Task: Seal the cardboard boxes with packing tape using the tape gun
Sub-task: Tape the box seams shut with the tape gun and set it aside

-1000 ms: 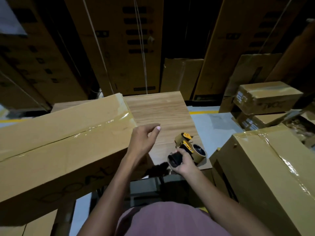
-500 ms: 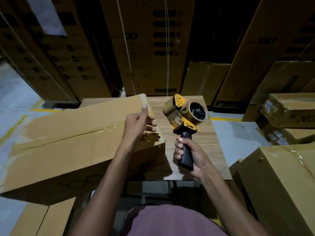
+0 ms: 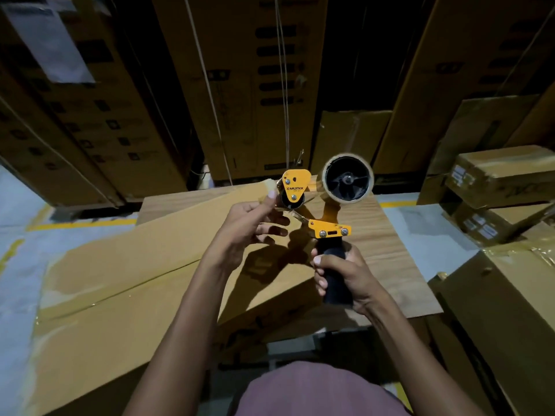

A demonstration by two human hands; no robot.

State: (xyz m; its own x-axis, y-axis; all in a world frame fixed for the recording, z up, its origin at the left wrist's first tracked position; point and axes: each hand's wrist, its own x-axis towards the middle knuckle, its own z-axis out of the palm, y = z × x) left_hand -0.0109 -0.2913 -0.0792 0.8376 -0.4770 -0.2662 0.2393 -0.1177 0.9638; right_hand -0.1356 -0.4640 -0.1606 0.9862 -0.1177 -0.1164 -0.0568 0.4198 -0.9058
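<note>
The right hand [image 3: 345,274] grips the tape gun [image 3: 318,205] upright by its black handle above the long box [image 3: 120,289], and the nearer left hand [image 3: 255,226], fingers loosely spread, touches its roller end

Table [image 3: 387,250]: bare wood on the right part, from the far edge to the near edge; open to a hand from the near side and the right.
Long box [image 3: 126,295]: lies slantwise over the table's left part and overhangs it to the left; blocks that side; its flat top is open from above.
Tape gun [image 3: 330,211]: held upright over the table's middle by right hand [image 3: 345,274]; left hand [image 3: 252,229] just beside its front end. Both fill the air above the box's right end.
Right box [image 3: 510,310]: near the table's right edge, narrow gap between.
Small boxes [image 3: 495,181]: stacked far right.
Tall cartons [image 3: 240,85]: wall behind the table.
Floor [image 3: 18,211]: open strip far left.
</note>
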